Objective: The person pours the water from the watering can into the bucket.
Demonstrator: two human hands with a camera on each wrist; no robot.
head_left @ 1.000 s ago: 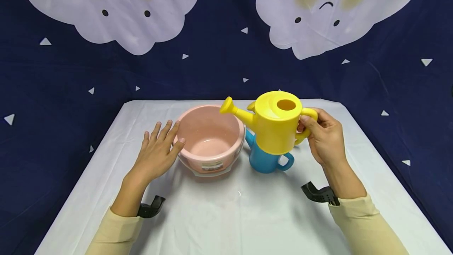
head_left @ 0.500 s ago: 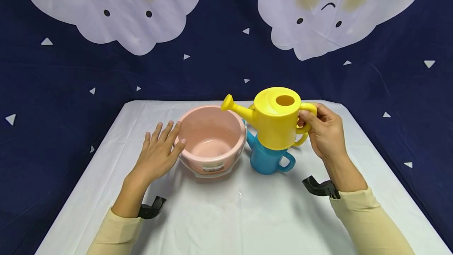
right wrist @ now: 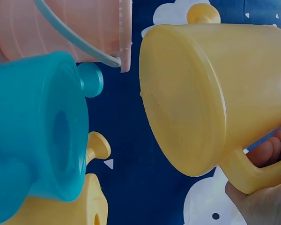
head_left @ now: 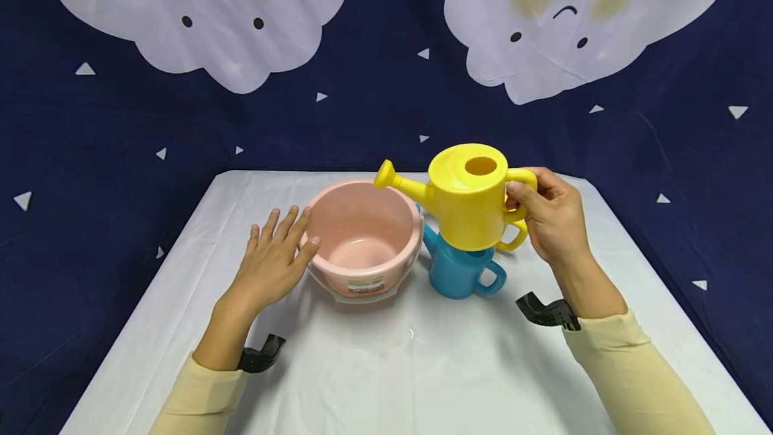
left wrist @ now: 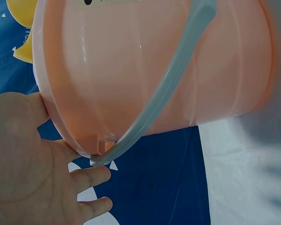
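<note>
My right hand (head_left: 555, 220) grips the handle of a yellow toy watering can (head_left: 471, 210), its spout pointing left toward the pink bucket (head_left: 392, 274). The right wrist view shows the can's underside, raised above the top of a blue watering can (head_left: 455, 277). Behind the blue one stands a second yellow watering can (right wrist: 65, 211), mostly hidden in the head view apart from its handle. My left hand (head_left: 268, 270) is spread with straight fingers at the bucket's left rim. Seen from the left wrist, its fingertips touch that rim close to the grey bucket handle (left wrist: 164, 96).
A white cloth covers the table (head_left: 362, 368). Beyond its far edge hangs a dark blue backdrop (head_left: 386, 119) printed with clouds and small triangles. The blue can stands just right of the bucket.
My right hand has lifted the yellow watering can a little higher, so more of the blue can's top shows. My left hand stays at the bucket rim.
</note>
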